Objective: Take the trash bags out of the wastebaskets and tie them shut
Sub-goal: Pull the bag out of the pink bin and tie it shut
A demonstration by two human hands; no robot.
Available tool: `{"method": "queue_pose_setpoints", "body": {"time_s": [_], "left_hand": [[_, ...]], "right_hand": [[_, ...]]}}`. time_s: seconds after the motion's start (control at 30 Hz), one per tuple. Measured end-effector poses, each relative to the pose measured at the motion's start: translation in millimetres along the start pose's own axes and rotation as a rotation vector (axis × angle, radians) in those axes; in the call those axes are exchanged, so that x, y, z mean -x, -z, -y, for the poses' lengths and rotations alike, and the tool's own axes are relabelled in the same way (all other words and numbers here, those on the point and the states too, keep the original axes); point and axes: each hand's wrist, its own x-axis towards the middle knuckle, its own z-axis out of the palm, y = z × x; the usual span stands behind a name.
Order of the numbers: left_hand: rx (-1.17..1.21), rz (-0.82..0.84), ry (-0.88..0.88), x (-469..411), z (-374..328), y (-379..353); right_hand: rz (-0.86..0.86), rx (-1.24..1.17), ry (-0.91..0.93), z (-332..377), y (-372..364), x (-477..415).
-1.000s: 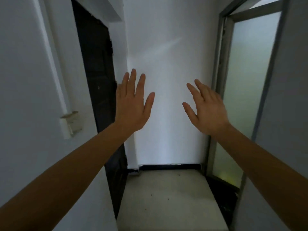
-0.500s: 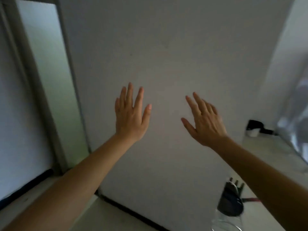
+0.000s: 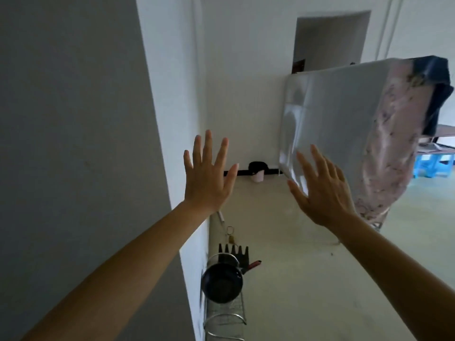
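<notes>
A small pink wastebasket (image 3: 257,177) lined with a black trash bag (image 3: 257,166) stands on the floor against the far white wall. My left hand (image 3: 208,177) is raised in front of me with its fingers spread and straight, holding nothing. My right hand (image 3: 322,190) is held up the same way, palm forward, empty. Both hands are well short of the wastebasket. No other bin can be seen.
A grey wall corner (image 3: 157,143) juts in on the left. At its foot stands a wire rack (image 3: 225,313) with a black pan (image 3: 222,283). A white appliance (image 3: 330,124) draped with patterned cloth (image 3: 391,153) is on the right. Blue stools (image 3: 433,166) sit far right.
The view has swung right from the hallway with the dark door and glass door to a room with the rack, appliance and wastebasket. Both hands stay raised, open and empty.
</notes>
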Motion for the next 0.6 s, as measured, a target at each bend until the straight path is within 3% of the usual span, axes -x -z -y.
{"method": "queue_pose_setpoints", "body": {"time_s": [0.23,0.6], "left_hand": [[0.017,0.071,-0.025,-73.1,-87.5,-108.6],[-0.004,0.078,-0.058,-231.6,-96.8,-318.7]], "right_hand": [[0.028,0.075,-0.032,-140.4,-35.6,-40.8],[0.129,0.165,-0.037,-267.9,-215.2,-172.2]]}}
